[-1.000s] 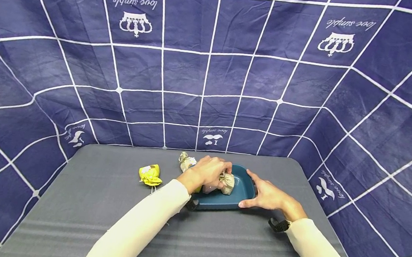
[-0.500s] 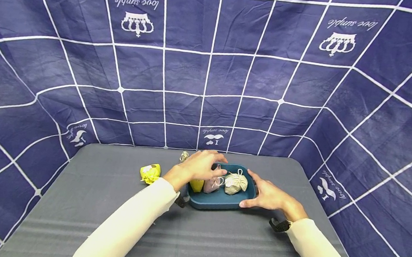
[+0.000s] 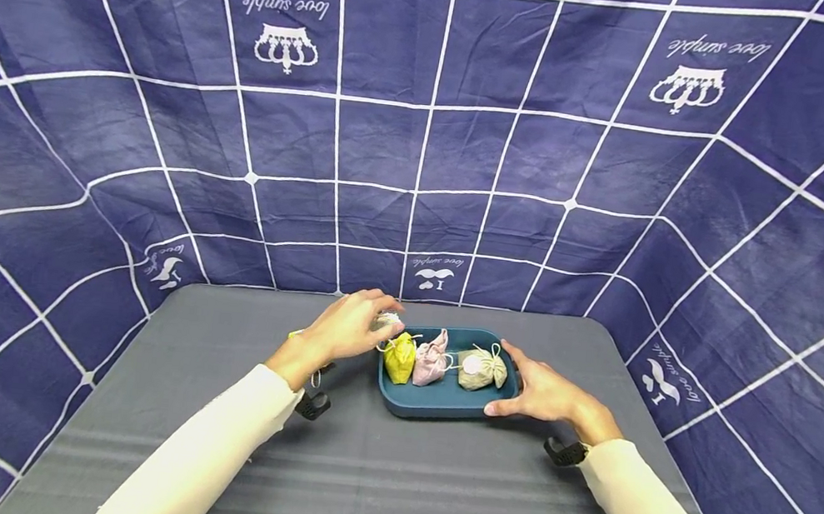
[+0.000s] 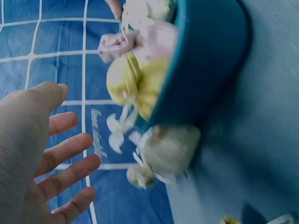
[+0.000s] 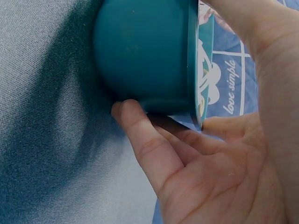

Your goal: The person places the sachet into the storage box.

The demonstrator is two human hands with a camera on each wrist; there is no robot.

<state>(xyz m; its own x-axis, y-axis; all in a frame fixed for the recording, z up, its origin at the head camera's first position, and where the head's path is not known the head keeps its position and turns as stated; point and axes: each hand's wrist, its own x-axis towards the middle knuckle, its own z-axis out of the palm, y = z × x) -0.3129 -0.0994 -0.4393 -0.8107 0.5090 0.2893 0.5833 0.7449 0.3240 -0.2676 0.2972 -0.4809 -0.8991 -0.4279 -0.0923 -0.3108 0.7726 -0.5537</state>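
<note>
My left hand (image 3: pixel 340 325), fingers loosely spread and holding nothing, hovers left of a teal plastic tray (image 3: pixel 433 411). A tied beige drawstring pouch (image 4: pixel 170 149) lies on the table against the tray's left end, close to those fingers. Inside the tray, from left to right, sit a yellow pouch (image 3: pixel 399 359), a pink pouch (image 3: pixel 431 361) and a beige pouch (image 3: pixel 477 369) with a round white tag. My right hand (image 3: pixel 544 391) holds the tray's right end, thumb at the front and fingers behind; in the right wrist view its fingertips touch the teal wall.
Another yellow pouch (image 3: pixel 294 333) lies on the grey table (image 3: pixel 448 487) to the left, mostly hidden behind the left hand. A blue gridded cloth (image 3: pixel 468 154) hangs behind and along both sides of the table.
My left hand let go of the beige pouch inside the tray, which now lies nearer the right end. That hand moved left, out over the tray's left side. The right hand stayed put.
</note>
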